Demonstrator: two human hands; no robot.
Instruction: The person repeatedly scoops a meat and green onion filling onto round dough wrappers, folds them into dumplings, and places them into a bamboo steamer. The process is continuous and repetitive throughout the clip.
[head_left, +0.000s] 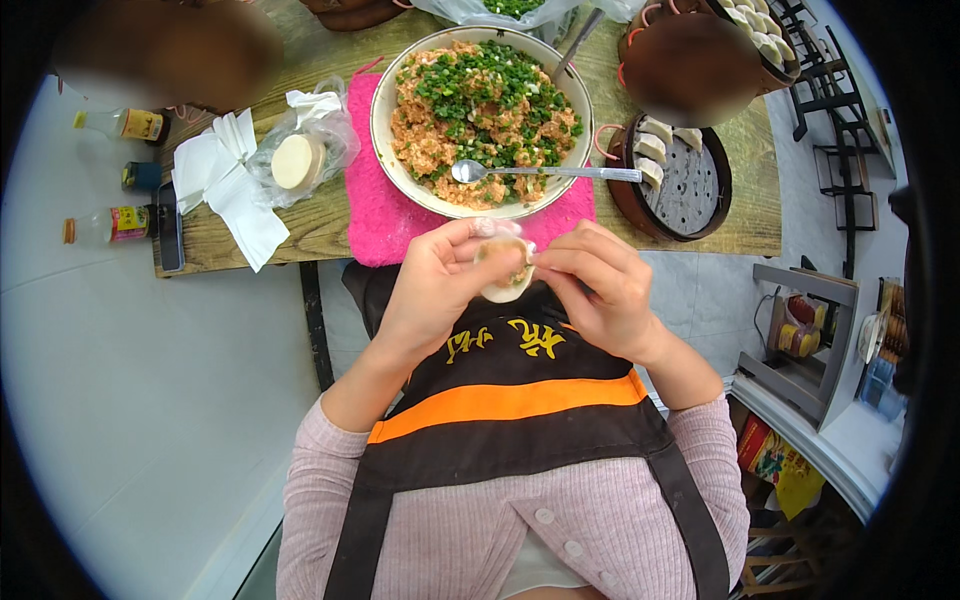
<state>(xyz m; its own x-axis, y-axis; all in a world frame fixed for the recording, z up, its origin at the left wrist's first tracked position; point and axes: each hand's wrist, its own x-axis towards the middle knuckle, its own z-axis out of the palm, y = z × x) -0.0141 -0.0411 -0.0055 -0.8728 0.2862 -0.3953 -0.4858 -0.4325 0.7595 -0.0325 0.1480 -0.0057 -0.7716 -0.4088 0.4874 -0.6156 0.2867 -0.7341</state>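
My left hand (442, 277) cradles a round dumpling wrapper (502, 291) with some filling on it, its thumb lying over the filling. At the wrapper's right edge, the fingertips of my right hand (600, 281) pinch the dough. Just beyond both hands is a wide enamel bowl (380, 127) of minced filling (427, 131) topped with chopped green onion (487, 82). A metal spoon (555, 172) rests across the bowl's near side, its handle over the right rim. The bowl stands on a pink towel (367, 217).
Right of the bowl, a round steamer (679, 199) holds several folded dumplings (651, 154). A stack of wrappers (295, 161) sits on a plastic bag at left, near white tissues (232, 180) and a phone (170, 229). Bottles (127, 225) lie toward the table's left edge. A shelf (802, 345) stands at right.
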